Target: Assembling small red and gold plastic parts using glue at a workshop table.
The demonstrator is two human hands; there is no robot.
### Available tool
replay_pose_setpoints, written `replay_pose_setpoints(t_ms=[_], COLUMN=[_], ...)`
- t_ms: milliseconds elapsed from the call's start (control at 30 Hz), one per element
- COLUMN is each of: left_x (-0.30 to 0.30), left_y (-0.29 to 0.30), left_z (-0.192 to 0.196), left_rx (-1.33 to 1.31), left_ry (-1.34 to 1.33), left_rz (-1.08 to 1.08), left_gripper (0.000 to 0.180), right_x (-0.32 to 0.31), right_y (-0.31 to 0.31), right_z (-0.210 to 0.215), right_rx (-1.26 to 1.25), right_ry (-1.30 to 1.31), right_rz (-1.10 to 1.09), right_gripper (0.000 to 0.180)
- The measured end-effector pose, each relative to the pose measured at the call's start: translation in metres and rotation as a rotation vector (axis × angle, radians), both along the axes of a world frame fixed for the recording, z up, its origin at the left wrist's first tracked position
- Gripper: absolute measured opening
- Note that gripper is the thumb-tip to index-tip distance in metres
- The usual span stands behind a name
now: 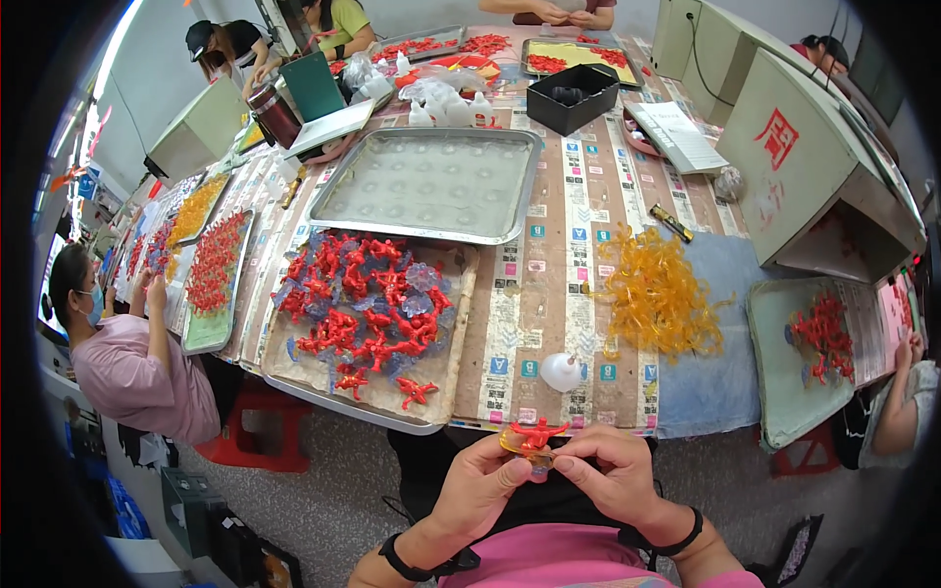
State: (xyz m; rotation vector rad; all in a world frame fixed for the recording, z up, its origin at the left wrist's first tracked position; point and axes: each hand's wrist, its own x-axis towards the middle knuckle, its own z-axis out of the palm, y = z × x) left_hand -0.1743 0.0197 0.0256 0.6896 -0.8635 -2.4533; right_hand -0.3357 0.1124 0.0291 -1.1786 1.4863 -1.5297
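In front of my body, just off the table's near edge, I hold a small red plastic figure (537, 434) with a translucent yellow piece and a purplish base. My left hand (480, 487) is closed on its left side, thumb and fingers pinching it. My right hand (616, 477) pinches at its right side; the exact contact is hidden by the fingertips. Beyond my hands stands a white squeeze bottle (562, 372). A lined tray (446, 377) at left carries many red figures on purple translucent pieces (421, 277). Yellow translucent strips (659, 294) lie heaped at right.
A metal tray (431, 220) sits beyond the figures, with white bottles (451, 110) and a black bin (573, 98) farther back. Cream metal boxes (823, 157) stand at right. A marker-like tube (671, 223) lies near the strips. Co-workers (147, 363) sit around the table.
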Motion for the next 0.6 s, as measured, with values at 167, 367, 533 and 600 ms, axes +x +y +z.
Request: replay_pose_setpoints(t_ms=[167,367,533,600], left_x=[-0.0033,-0.0012,-0.0019,-0.0024], left_y=[0.0038,0.0051,0.0049,0.0051], left_z=[0.0000,-0.0043,-0.0025,-0.0018], left_rx=[0.037,0.201,0.246,0.110], left_ry=[0.033,0.097,0.093,0.039], left_rz=[0.001,-0.014,-0.037,-0.080], left_gripper=[0.039,0.040,0.040,0.038], right_x=[-0.0020,-0.0059,-0.0075,-0.0081], right_y=[0.0012,0.0013,0.0055,0.0044], right_z=[0.0037,-0.0008,-0.0010,0.0011], right_rx=[0.001,-0.002,0.042,0.038], right_ry=[0.005,-0.044,-0.177,-0.427], right_rz=[-0.008,-0.005,-0.102,-0.146], right_gripper=[0.011,0.012,0.013,0.013])
